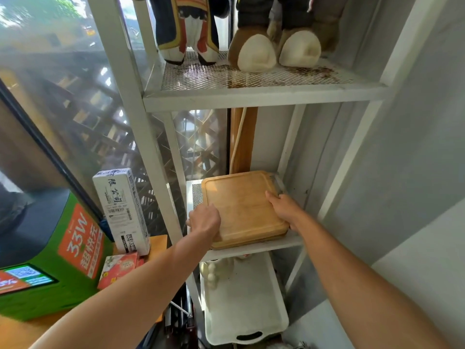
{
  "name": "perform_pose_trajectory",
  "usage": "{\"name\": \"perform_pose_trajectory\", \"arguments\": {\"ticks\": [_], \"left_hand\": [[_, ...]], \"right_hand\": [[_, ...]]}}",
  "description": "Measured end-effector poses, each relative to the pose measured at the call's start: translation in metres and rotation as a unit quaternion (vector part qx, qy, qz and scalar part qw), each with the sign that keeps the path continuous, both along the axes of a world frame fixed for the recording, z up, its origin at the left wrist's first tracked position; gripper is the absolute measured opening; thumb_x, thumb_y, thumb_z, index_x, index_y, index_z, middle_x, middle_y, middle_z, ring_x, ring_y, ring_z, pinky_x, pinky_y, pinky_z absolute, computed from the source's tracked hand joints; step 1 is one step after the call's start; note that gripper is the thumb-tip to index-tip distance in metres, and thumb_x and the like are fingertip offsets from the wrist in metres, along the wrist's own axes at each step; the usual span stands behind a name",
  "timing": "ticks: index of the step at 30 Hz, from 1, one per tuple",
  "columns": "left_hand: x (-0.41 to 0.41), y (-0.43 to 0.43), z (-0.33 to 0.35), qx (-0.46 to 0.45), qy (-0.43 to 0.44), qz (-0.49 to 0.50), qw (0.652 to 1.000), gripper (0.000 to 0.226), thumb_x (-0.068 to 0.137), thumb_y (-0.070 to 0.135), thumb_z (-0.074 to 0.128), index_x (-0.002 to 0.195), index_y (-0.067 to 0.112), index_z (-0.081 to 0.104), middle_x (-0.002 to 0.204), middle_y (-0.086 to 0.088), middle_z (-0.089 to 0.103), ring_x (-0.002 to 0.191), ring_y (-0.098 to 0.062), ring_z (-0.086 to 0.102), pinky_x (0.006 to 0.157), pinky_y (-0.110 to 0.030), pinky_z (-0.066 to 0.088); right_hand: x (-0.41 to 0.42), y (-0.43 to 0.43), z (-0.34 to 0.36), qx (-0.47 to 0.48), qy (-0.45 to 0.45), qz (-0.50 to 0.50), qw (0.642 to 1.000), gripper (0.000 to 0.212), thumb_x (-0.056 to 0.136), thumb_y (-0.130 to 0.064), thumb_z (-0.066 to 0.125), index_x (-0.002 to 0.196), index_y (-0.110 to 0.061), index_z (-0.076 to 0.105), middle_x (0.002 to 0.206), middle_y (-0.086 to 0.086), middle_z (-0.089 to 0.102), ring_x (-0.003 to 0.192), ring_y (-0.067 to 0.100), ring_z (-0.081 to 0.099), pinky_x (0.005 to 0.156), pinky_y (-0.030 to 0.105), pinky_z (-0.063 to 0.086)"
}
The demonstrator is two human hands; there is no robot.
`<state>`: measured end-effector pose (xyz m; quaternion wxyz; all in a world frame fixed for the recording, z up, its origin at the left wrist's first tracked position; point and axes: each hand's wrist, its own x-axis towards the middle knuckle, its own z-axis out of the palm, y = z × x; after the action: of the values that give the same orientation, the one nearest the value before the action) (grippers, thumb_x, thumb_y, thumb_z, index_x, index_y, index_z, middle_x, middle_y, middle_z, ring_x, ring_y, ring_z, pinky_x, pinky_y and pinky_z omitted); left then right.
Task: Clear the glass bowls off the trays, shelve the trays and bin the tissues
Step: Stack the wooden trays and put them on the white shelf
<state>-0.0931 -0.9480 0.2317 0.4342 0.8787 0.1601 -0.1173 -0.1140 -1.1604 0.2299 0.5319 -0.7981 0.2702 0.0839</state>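
A square wooden tray lies on the middle shelf of a white metal rack, stacked on another tray whose edge shows beneath it. My left hand grips the tray's near left corner. My right hand holds its right edge, fingers along the side. No glass bowls or tissues are in view.
The top mesh shelf carries two plush toys. A white plastic tray sits on the lower shelf. Left of the rack stand a white carton, a red packet and a green machine. A grey wall is at the right.
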Motion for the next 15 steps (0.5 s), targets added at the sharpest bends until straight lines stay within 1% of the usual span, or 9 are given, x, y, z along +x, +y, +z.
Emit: {"name": "perform_pose_trajectory", "arguments": {"ticks": [2,3,4,5,6,7,10,13,15], "left_hand": [[0.000,0.000,-0.003,-0.002,0.003,0.004,1.000,0.042,0.104,0.029,0.031,0.123,0.000,0.055,0.130,-0.022,0.052,0.114,-0.037,0.050,0.098,-0.048,0.041],[0.000,-0.001,-0.003,-0.012,0.010,0.014,1.000,0.041,0.104,0.029,0.032,0.127,0.001,0.052,0.133,-0.021,0.047,0.109,-0.034,0.050,0.092,-0.044,0.041],[0.000,-0.001,-0.004,-0.024,0.017,0.026,0.999,0.041,0.103,0.029,0.034,0.130,0.002,0.048,0.136,-0.020,0.042,0.103,-0.030,0.048,0.086,-0.039,0.039],[0.001,-0.001,-0.004,-0.030,0.021,0.031,0.999,0.041,0.103,0.028,0.035,0.133,0.002,0.046,0.137,-0.019,0.040,0.100,-0.029,0.046,0.083,-0.037,0.037],[0.001,-0.001,-0.005,-0.025,0.020,0.024,0.999,0.041,0.103,0.027,0.035,0.133,0.002,0.045,0.138,-0.019,0.039,0.101,-0.029,0.046,0.085,-0.037,0.037],[0.002,-0.002,-0.005,-0.018,0.018,0.016,1.000,0.040,0.104,0.027,0.034,0.132,0.001,0.045,0.139,-0.018,0.038,0.106,-0.030,0.047,0.089,-0.039,0.038],[0.002,-0.002,-0.002,-0.005,0.014,0.007,1.000,0.039,0.103,0.026,0.033,0.129,0.001,0.049,0.140,-0.018,0.037,0.117,-0.034,0.045,0.100,-0.042,0.037],[0.004,-0.001,0.000,0.001,0.022,0.001,1.000,0.036,0.103,0.024,0.033,0.127,0.003,0.050,0.140,-0.017,0.036,0.119,-0.034,0.043,0.101,-0.044,0.036],[0.003,-0.001,0.003,0.002,0.027,-0.012,1.000,0.038,0.103,0.024,0.034,0.131,0.002,0.048,0.142,-0.017,0.035,0.121,-0.034,0.042,0.103,-0.043,0.034]], "right_hand": [[0.000,0.000,0.001,0.000,-0.004,0.001,1.000,0.082,0.094,-0.062,0.047,0.151,-0.005,0.033,0.145,0.014,0.050,0.128,0.033,0.051,0.108,0.046,0.044],[0.000,-0.001,0.001,-0.005,-0.005,0.001,1.000,0.082,0.095,-0.062,0.047,0.151,-0.004,0.033,0.145,0.014,0.049,0.129,0.033,0.051,0.106,0.043,0.044],[-0.001,-0.001,0.000,-0.014,-0.004,0.001,1.000,0.081,0.095,-0.062,0.046,0.150,-0.004,0.034,0.144,0.014,0.050,0.128,0.033,0.051,0.104,0.041,0.045],[-0.002,-0.001,-0.001,-0.028,-0.004,0.002,1.000,0.079,0.095,-0.062,0.046,0.148,-0.003,0.037,0.142,0.015,0.051,0.126,0.032,0.052,0.101,0.040,0.045],[-0.003,-0.001,-0.003,-0.047,-0.005,0.003,0.999,0.076,0.096,-0.061,0.045,0.145,-0.003,0.042,0.139,0.015,0.054,0.123,0.032,0.054,0.101,0.041,0.046],[-0.004,-0.001,-0.005,-0.068,-0.006,0.003,0.998,0.073,0.096,-0.061,0.044,0.141,-0.004,0.047,0.136,0.015,0.056,0.121,0.032,0.055,0.100,0.042,0.047],[-0.007,0.002,-0.009,-0.117,-0.014,-0.009,0.993,0.068,0.097,-0.060,0.044,0.133,-0.004,0.056,0.131,0.016,0.059,0.116,0.033,0.057,0.099,0.043,0.048],[-0.011,0.005,-0.012,-0.167,-0.031,-0.026,0.985,0.062,0.097,-0.056,0.047,0.123,-0.001,0.063,0.133,0.021,0.051,0.116,0.036,0.055,0.104,0.045,0.045],[-0.013,0.007,-0.011,-0.186,-0.041,-0.024,0.981,0.060,0.097,-0.054,0.049,0.122,-0.001,0.063,0.128,0.021,0.057,0.112,0.035,0.058,0.100,0.044,0.047]]}}
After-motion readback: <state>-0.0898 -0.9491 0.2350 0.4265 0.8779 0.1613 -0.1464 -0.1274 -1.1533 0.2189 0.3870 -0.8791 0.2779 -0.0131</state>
